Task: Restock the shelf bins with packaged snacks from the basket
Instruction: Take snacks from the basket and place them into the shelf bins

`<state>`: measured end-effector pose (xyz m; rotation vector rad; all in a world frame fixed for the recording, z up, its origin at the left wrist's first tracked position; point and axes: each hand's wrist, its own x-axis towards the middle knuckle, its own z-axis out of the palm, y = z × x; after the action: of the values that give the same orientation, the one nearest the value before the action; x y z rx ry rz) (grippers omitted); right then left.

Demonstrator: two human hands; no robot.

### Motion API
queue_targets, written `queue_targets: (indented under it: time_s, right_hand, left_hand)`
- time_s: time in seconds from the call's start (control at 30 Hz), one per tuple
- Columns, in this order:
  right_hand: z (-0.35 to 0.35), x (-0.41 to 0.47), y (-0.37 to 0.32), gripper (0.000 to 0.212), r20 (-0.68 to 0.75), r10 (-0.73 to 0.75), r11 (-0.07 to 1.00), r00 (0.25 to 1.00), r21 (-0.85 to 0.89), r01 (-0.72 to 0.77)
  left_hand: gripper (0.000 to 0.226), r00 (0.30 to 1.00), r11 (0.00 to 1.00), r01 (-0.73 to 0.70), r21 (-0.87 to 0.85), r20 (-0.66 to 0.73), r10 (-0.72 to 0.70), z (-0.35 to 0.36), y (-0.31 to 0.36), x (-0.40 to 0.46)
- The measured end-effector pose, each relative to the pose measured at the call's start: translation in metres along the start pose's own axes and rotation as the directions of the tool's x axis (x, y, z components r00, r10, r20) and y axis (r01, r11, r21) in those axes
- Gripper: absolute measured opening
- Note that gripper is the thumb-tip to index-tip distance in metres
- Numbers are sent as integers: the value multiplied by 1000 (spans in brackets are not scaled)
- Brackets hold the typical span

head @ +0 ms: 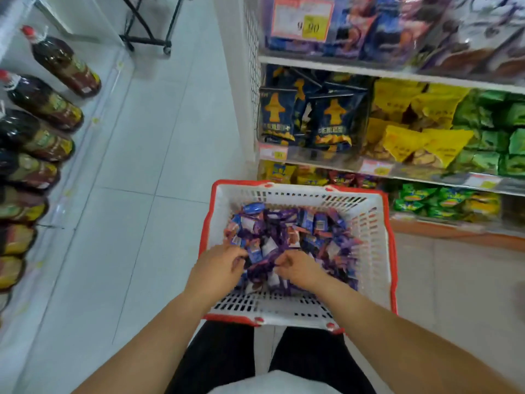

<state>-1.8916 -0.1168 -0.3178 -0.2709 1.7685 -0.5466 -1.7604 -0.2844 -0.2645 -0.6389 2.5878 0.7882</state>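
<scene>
Nearest: your legs in dark trousers (227,356), standing on the pale tiled floor (147,155), with the basket just ahead of them. Basket (372,231) is white slotted plastic with a red rim, sitting on the floor close to the shelf unit's left end. Both your hands are inside it, at its near edge. Left hand (218,264) has fingers curled down into the pile of snack packets (287,237); right hand (298,270) likewise, fingers bent and pinching purple wrappers. Both are partly closed and touching packets; can't tell how many each one actually has hold of, motion blur there. Packets are small, purple and blue, heaped across the middle and far part of the basket; the near strip of the basket bottom is bare. Beyond the basket, the shelf unit (312,61): lowest bins with yellow and green bags (420,199), middle tier with dark blue bags (331,123) by the left end, then yellow bags (412,132), then green ones toward the right. Top tier holds blue-purple packs behind a price tag (302,19). Across the aisle on your left, a row of dark bottles (65,66) along a low white shelf.
</scene>
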Motion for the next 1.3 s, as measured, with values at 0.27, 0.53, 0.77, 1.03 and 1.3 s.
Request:
queue_targets:
  time_s: [0.27,0.53,0.77,1.03,1.3]
  right_hand:
    - [59,73,2,17,228,273,530,935,776,-343]
    - [62,87,-8,30,-10,397,578,918,780,-242]
    - [32,35,-27,14,-120,252,690,960,718,-92]
    - [-41,-76,-80,11,-341,-132,695,931,637,332]
    - [-88,-129,-88,24,-482,-221,781,848,432,450]
  left_hand:
    - [32,971,958,236,-164,4,-238,7,-47,-27]
    - [32,962,938,271,-218,21,-273,4,-40,-22]
    - [50,989,970,141,-196,66,-131,1,-10,-3]
    - [41,998,874,48,-483,-9,-60,-33,56,17]
    - [27,996,420,39,-907,0,-92,-76,111,25]
